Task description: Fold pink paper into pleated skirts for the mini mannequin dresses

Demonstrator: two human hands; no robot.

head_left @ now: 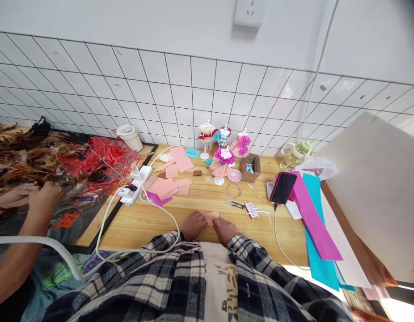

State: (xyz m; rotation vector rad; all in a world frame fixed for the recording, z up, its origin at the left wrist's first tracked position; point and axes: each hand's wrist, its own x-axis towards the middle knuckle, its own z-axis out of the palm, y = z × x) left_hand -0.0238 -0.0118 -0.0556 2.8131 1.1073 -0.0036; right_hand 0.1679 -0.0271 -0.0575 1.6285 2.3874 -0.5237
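Between my two hands, close to the table's front edge, is a small piece of pink crepe paper [212,218]. The closed fingers of my left hand [193,225] grip its left end. My right hand [225,230] pinches its right side. Beyond them lie black-handled thread snips [235,204] and a white and red card [251,210] with white strips. Several small dress forms stand farther back, one with a magenta and peach paper dress [221,165]. Cut pink paper pieces [164,188] are piled to the left.
A power strip [136,184] with white cables lies left. At right are a phone [283,188] on its charging cord, a magenta paper sheet [316,219] and a green-lidded bottle [296,156]. A small cardboard box [251,168] stands behind. Another person's hands [46,197] handle feathers [22,161] at left.
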